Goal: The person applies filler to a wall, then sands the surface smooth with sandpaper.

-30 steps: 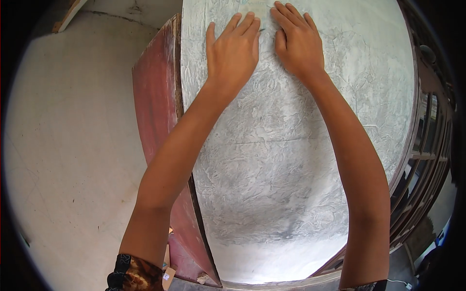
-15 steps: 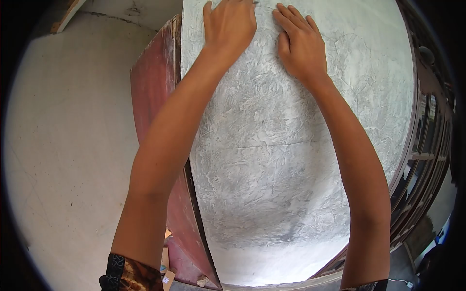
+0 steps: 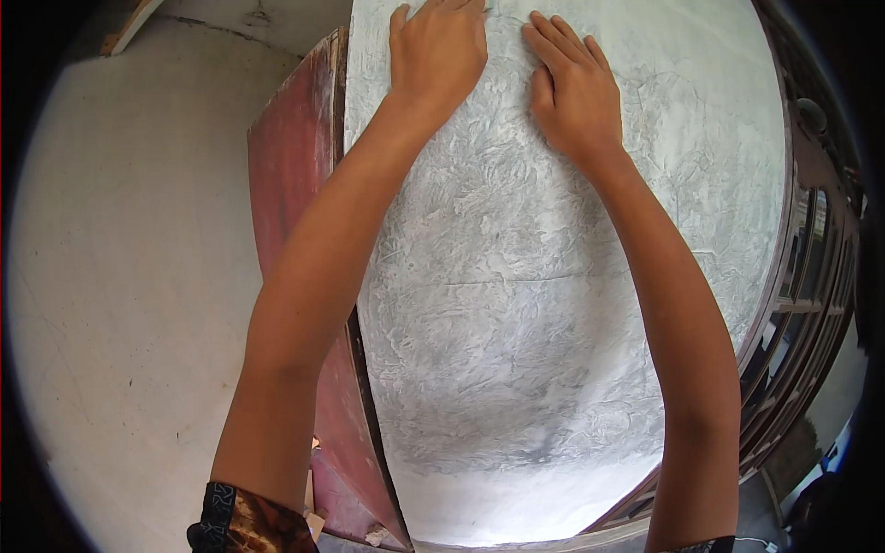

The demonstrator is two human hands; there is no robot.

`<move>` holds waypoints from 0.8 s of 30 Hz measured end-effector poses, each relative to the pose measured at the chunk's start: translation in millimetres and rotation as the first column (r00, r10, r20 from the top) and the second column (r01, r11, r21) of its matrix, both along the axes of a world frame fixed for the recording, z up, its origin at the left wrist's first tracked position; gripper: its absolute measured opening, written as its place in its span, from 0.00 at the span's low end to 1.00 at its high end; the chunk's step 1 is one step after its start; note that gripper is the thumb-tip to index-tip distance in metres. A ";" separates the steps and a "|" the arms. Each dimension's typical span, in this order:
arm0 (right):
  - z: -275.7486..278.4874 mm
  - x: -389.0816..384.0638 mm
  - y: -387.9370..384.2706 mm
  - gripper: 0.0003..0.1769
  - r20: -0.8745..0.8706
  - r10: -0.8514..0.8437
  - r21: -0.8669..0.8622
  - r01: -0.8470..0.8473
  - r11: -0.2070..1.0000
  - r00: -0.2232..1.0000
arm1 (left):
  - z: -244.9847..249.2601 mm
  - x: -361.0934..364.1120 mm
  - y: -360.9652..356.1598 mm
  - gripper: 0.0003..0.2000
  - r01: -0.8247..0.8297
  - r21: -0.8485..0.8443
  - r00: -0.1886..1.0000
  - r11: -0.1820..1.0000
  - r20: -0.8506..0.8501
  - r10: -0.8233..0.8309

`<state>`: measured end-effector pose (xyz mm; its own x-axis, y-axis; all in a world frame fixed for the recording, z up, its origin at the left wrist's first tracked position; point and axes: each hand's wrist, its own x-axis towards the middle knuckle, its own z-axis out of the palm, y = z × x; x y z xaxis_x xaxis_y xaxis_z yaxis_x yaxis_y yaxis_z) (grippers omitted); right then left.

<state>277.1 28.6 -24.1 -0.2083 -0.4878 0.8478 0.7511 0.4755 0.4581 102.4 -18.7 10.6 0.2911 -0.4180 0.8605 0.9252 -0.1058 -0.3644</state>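
Note:
A tall grey-white wrinkled surface (image 3: 498, 323), crossed by a thin horizontal line, fills the middle of the head view. Near its upper left part my left hand (image 3: 441, 48) lies against it, fingers stretched upward and one finger spread to the left; some fingertips reach the top edge of the view. To the right, my right hand (image 3: 579, 92) rests flat on the same surface with fingers extended and the thumb apart. Neither hand shows anything held, though what is beneath the palms is hidden.
A worn red wooden board (image 3: 290, 166) stands along the surface's left edge. Beyond it is a plain pale wall (image 3: 138, 258). Dark wooden window frames (image 3: 802, 267) line the right side. A white cable (image 3: 761, 542) lies at the lower right.
Both hands stay on the surface in nearly the same place. The view has shifted slightly, so the hands appear a little lower and to the right.

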 end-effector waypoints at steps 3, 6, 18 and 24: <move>-1.3 -0.1 -4.5 0.27 0.013 0.040 0.003 -0.040 0.999 0.999 | -58.2 7.3 6.9 0.12 -0.138 -0.014 0.990 0.990 -0.043 0.138; -2.9 -2.7 -16.2 0.27 0.021 0.058 -0.105 -0.055 0.993 0.998 | -49.7 5.3 0.3 0.12 -0.139 -0.013 0.989 0.990 -0.059 0.138; 0.3 -2.3 -11.2 0.26 0.026 0.051 -0.082 -0.049 0.995 0.998 | -44.9 7.1 7.4 0.13 -0.099 0.014 0.995 0.995 -0.027 0.100; 1.5 1.1 -3.8 0.27 0.023 0.010 0.020 -0.010 1.000 1.000 | -26.1 17.7 -24.2 0.14 -0.136 -0.349 0.981 0.927 0.086 0.176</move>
<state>278.2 24.8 -22.6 -0.2223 -0.5067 0.8330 0.7356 0.4736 0.4843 120.1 -42.9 -15.5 0.2205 -0.0515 0.9740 0.9732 -0.0554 -0.2232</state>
